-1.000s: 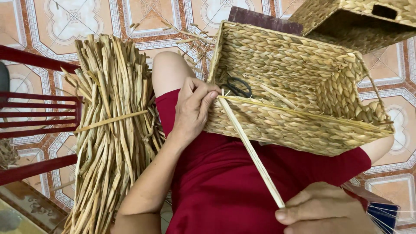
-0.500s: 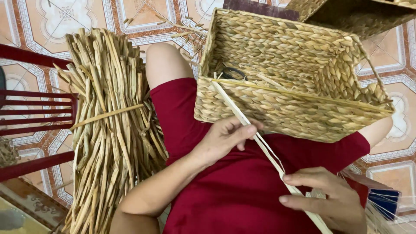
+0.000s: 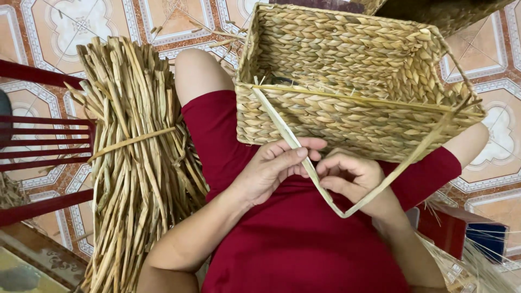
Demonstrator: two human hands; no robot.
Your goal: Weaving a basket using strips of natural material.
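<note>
- Resting across the lap, a woven rectangular basket (image 3: 347,81) is tilted with its open side towards the camera; its near rim runs from upper left to the right corner, and its lower wall overlaps the red garment (image 3: 293,239).
- A flat pale straw strand (image 3: 282,130) is led from the left end of the near rim down to the hands, is bent sharply just below them, and is carried back up to the basket's right corner, where a thin handle loop is seen.
- The strand is pinched by the left hand (image 3: 271,168), thumb and fingers closed together on it just below the basket's lower edge.
- The right hand (image 3: 353,179) is curled beside it, fingertips closed on the same strand; the two hands are nearly touching.
- Between the hands and the basket wall only a narrow gap is left; more open room is seen below the hands, over the red cloth.
- A tied bundle of dried straw (image 3: 135,163) is laid on the floor just beside the left thigh, bound by a single strand band at its middle, its ends splayed upward.
- A red metal frame (image 3: 49,141) is set at the left edge, touching the bundle's outer side.
- Patterned floor tiles (image 3: 65,27) are left bare above the bundle and to the right of the basket.
- A second woven piece (image 3: 445,13) is cut off by the top edge, behind the basket.
- A red box (image 3: 450,228) is partly hidden beside the right forearm.
</note>
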